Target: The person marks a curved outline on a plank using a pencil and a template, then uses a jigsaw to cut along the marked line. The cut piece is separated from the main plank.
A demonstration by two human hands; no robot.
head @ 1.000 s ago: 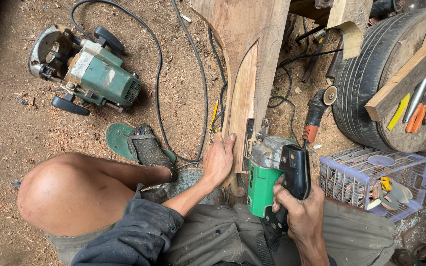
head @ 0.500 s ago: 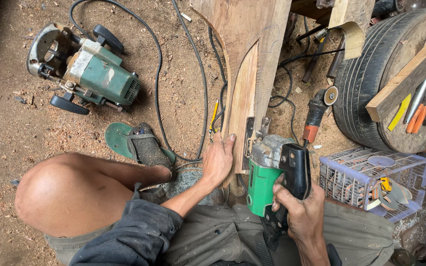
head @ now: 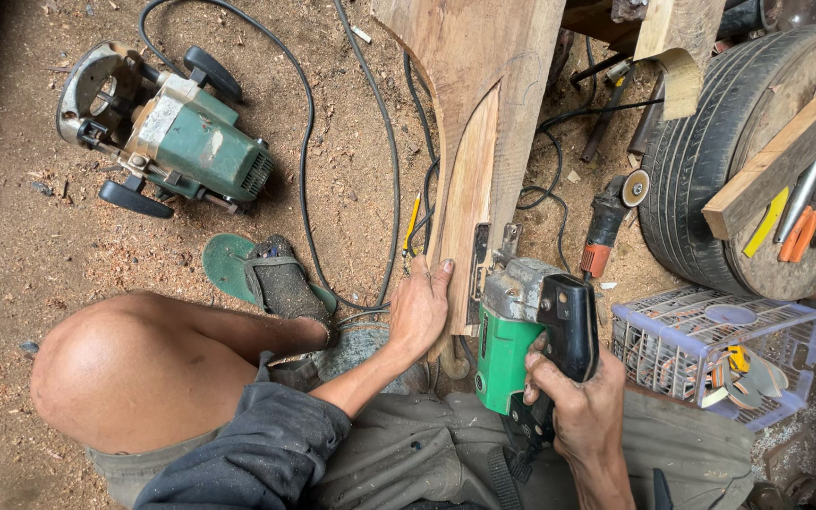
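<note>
Right hand grips the black handle of the green jigsaw, seated at the near end of the plank; left hand, flat and ungripping, steadies the curved offcut, best kept off the cut line.

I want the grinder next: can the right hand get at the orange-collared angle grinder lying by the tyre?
Probably not right now: the right hand is wrapped around the green jigsaw. The angle grinder lies uncovered on the ground just beyond.
</note>
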